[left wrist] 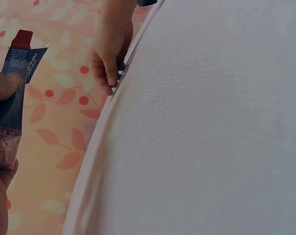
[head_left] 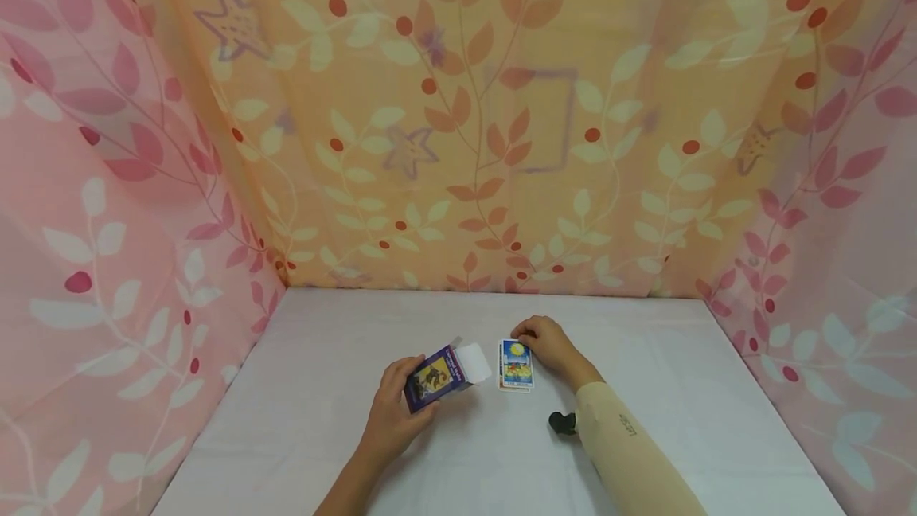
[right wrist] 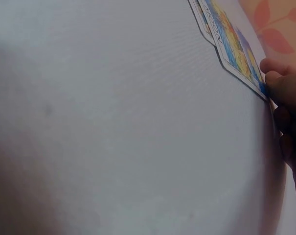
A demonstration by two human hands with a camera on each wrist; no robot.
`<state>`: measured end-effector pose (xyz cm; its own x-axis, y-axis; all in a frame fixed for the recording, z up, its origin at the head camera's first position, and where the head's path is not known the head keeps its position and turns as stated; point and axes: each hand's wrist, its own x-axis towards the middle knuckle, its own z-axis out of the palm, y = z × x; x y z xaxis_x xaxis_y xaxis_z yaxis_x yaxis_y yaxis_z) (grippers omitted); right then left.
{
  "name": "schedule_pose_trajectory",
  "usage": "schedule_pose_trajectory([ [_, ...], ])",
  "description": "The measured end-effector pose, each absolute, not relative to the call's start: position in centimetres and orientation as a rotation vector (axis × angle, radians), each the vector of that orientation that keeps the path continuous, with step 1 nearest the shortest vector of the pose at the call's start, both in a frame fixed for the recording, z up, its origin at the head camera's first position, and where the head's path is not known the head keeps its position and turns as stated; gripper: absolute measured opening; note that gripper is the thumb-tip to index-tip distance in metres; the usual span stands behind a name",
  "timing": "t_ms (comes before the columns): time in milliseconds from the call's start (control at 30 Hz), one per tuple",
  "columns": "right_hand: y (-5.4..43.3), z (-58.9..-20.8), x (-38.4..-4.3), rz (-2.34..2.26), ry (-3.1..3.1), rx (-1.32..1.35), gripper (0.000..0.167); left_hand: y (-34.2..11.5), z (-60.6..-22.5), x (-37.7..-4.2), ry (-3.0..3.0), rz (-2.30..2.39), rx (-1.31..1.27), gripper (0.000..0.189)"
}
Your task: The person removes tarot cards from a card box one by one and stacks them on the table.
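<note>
Starting with the head view: left hand (head_left: 401, 400) grips the box (head_left: 434, 379) at its left end, fingers curled over the far edge and thumb along the near one. Box is held tilted, its white flap (head_left: 473, 363) standing out at the right-hand end. Cards (head_left: 518, 373) lie just right of the box on the white table (head_left: 286, 420); top card shows a yellow sun on blue, and another card's border protrudes at left and bottom. Right hand (head_left: 550, 344) is at the far right corner of the cards, fingers bent and pinching there. Its sleeve (head_left: 630, 436) is pale, with a black piece (head_left: 562, 423) beside the cuff. Patterned cloth (head_left: 458, 221) hangs behind the table and at both sides. Left wrist view: box is upright at the left margin, thumb pressed to its narrow side, a red tab (left wrist: 23, 38) at the top; right hand's fingertips meet the cards, seen nearly edge-on. Right wrist view: finger and thumb close on the top card's corner; lettering appears to read "MOON". Second card projects beyond it at upper left. Remaining fingers are curled, partly in shadow.
</note>
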<state>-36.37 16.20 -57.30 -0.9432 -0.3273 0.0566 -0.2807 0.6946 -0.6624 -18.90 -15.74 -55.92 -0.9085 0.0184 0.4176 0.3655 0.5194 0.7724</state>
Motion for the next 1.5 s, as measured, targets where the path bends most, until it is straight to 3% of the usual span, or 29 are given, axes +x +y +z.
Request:
schedule_pose_trajectory([
  [833,15.7,-55.4,-34.6,-1.278,2.94,-0.448,0.018,-15.8,-56.2,-18.8,-2.4,-1.319,-0.325,0.084],
  [1200,14.6,-52.8,-31.4,-1.39,2.995,-0.557,0.017,-15.7,-56.0,-18.9,-2.391,-1.342,-0.321,0.083],
  [1500,13.8,-51.3,-28.4,-1.501,2.945,-0.476,0.016,-15.7,-56.2,-18.9,-2.396,-1.344,-0.323,0.086],
])
